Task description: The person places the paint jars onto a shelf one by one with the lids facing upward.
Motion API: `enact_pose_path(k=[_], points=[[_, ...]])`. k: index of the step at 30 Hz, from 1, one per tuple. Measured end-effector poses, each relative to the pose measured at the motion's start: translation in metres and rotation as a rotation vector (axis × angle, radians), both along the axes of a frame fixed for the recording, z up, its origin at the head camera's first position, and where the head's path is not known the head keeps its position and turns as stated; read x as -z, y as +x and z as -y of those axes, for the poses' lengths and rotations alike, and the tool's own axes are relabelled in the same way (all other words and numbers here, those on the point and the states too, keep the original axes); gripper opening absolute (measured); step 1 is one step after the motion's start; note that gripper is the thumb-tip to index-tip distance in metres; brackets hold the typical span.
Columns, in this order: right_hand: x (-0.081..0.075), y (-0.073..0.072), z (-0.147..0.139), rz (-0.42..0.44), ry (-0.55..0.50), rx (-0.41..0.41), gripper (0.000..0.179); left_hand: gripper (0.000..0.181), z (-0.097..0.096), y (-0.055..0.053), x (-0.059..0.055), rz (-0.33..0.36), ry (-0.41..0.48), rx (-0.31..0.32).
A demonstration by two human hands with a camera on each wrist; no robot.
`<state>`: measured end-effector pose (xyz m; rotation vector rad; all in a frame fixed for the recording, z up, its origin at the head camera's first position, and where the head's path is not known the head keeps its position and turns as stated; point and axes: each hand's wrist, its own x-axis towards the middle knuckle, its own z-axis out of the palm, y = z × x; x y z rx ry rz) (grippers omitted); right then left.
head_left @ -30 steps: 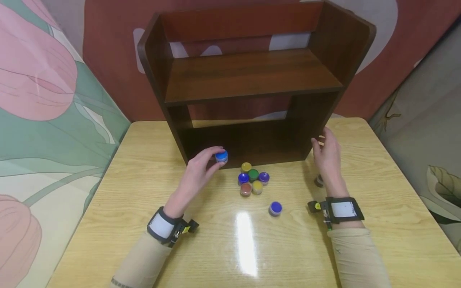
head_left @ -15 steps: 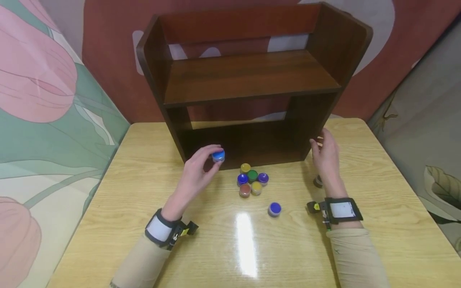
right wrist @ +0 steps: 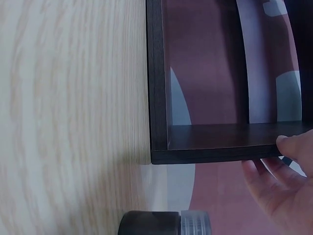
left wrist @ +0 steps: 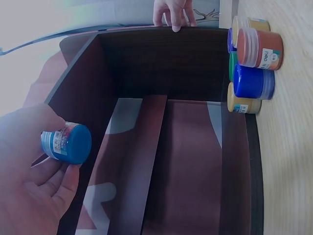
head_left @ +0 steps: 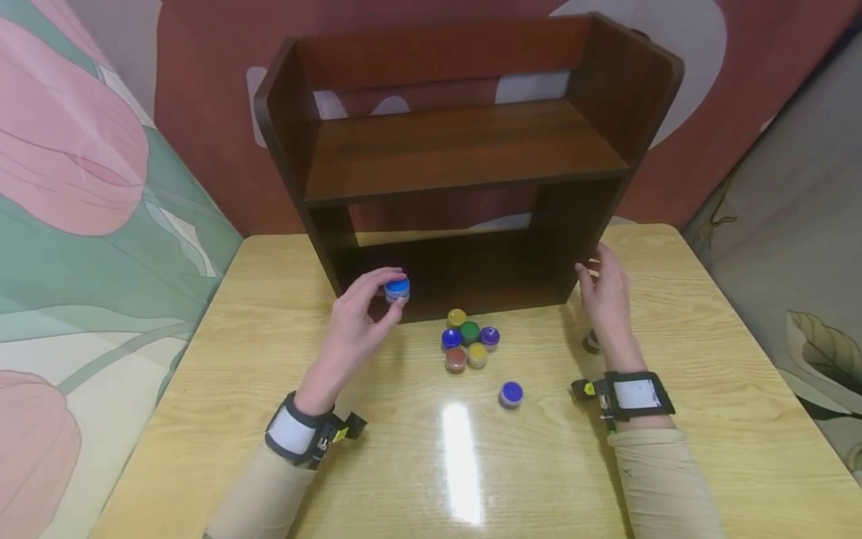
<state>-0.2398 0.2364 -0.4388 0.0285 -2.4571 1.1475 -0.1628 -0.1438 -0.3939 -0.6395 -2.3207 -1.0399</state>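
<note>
My left hand [head_left: 353,322] pinches a small paint jar with a bright blue lid [head_left: 397,290] between thumb and fingers. It holds the jar up before the lower left part of a dark brown wooden shelf unit [head_left: 465,146]. In the left wrist view the blue jar [left wrist: 73,143] lies sideways to the camera, its label partly showing. My right hand [head_left: 606,299] grips the shelf's right side panel, thumb at the front edge and fingers on the outer face, as the right wrist view shows of that hand [right wrist: 288,171].
A cluster of several paint jars [head_left: 469,333], yellow, green, blue, purple and brown, stands at the shelf's front edge. One more blue-purple jar [head_left: 511,394] stands nearer on the wooden table [head_left: 404,479]. A dark-lidded jar [right wrist: 151,224] is beside my right wrist.
My left hand has moved slightly left with the blue jar. My right hand stays at the side panel, and the head view has shifted a little.
</note>
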Motion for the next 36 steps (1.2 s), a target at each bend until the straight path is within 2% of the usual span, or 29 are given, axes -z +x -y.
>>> enact_pose_path(k=[7,15,24,36], points=[[0.002,0.000,0.000,0.012,-0.005,-0.004,0.040,0.034,0.000,-0.001,-0.005,-0.054,0.024,-0.002],[0.007,0.001,0.000,-0.005,0.002,-0.003,0.039,0.037,0.002,0.002,-0.010,-0.045,0.033,-0.016],[0.016,-0.001,0.005,-0.021,0.002,-0.003,0.039,0.036,0.006,0.002,-0.014,-0.096,0.034,-0.021],[0.016,0.001,0.006,-0.051,-0.013,-0.018,0.039,0.037,0.006,0.005,-0.020,-0.125,0.027,-0.046]])
